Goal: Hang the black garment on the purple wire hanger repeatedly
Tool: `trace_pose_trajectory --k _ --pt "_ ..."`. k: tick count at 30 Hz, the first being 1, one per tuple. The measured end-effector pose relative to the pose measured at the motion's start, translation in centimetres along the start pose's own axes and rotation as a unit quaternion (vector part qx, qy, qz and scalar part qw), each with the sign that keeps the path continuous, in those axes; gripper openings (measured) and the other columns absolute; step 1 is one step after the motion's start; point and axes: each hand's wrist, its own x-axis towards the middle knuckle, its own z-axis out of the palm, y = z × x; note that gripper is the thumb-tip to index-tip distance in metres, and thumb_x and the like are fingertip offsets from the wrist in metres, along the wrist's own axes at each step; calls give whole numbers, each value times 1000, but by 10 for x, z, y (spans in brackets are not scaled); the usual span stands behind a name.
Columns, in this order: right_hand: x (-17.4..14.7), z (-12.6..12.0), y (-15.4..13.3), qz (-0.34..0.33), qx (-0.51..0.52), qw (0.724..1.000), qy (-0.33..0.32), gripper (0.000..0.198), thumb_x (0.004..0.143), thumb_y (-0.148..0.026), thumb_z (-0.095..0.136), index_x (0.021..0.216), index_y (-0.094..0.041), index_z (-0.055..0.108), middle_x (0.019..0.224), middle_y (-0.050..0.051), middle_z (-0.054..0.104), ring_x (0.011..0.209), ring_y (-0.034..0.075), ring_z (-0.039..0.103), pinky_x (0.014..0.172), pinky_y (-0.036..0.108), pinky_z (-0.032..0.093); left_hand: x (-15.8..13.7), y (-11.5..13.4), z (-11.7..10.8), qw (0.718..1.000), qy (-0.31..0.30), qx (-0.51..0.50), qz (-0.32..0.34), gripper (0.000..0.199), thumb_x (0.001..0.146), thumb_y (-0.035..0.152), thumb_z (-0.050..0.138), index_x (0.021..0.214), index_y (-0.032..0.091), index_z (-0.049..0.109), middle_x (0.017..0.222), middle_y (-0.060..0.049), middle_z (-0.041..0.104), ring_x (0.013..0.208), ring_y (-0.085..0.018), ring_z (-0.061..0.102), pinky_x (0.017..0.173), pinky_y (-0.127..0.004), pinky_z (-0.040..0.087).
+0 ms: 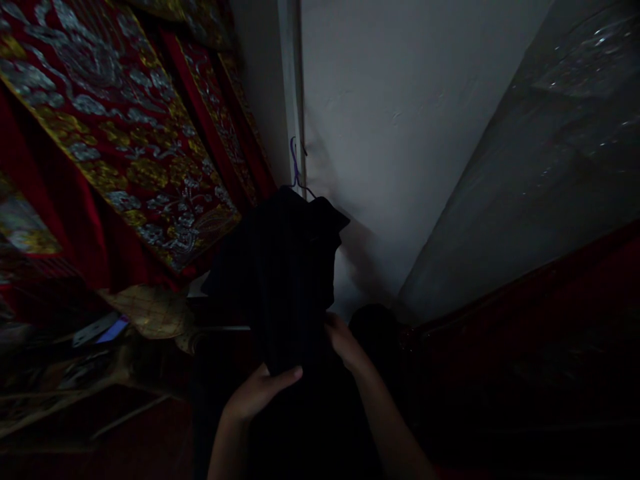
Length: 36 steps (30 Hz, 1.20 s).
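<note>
Two hands on one dark garment [290, 273], with a purple hanger [295, 163] poking out at the top, just in front of a pale post [290, 73] by the wall [425, 120]. Hangs roughly upright, with collar-like folds near the hanger and a lower part lost in deep shadow.

With the left hand [256, 393], pinches the garment low down, with thumb laid across the front and fingers out of sight behind. With the right hand [344, 341], touches the right edge, a little higher; cannot tell whether gripping or only resting there, with fingers hidden by dark fabric.

Judging by the hands on opposite sides, seems to be at the step of steadying or straightening the garment on the hanger. Too dark to make out buttons, sleeves or hem, so hard to say how far along.

Next calls, most likely, for light, even tension between both hands, then smoothing downward along the front, without any upward jerk liable to unseat the hanger. Cannot make out any peg or nail under the hook. Worth minding on the left, too: red embroidered cloth [165, 133], close beside and perhaps near enough to snag.
</note>
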Motion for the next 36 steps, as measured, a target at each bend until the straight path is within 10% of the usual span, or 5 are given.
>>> trace_pose_trajectory --k 6,15,21,28,36 --pt "-3 -10 18 95 -52 989 -97 56 75 -72 49 55 -20 53 47 1 51 43 13 46 47 27 32 11 -3 4 998 15 -55 8 64 58 51 92 108 15 74 110 -12 77 111 -35 70 105 -45 52" --pt "-8 -23 6 48 -57 997 -3 70 64 -90 50 46 -24 34 44 -4 32 44 9 30 50 29 23 39 -7 -27 960 233 -52 145 57 75 43 83 122 17 63 131 -13 66 128 -31 59 110 -39 46" --pt "-13 -19 4 67 -73 995 22 75 60 -96 47 51 -21 45 48 -2 38 47 10 35 51 28 26 58 -21 -25 837 430 32 336 55 78 45 75 124 20 57 124 -12 60 115 -28 60 98 -42 50" --pt "-24 2 -8 42 -74 995 -50 75 67 -92 46 59 -19 54 52 -2 43 51 12 41 54 28 33 56 -27 31 900 120 203 366 16 84 22 61 99 20 66 98 -5 70 95 -22 66 88 -32 51" --pt "-31 -9 -14 33 -15 994 -102 72 72 -87 52 70 -16 60 57 -1 48 54 12 45 55 27 34 63 -26 45 907 97 206 355 12 93 27 54 88 18 59 80 -2 62 77 -17 60 74 -27 47"
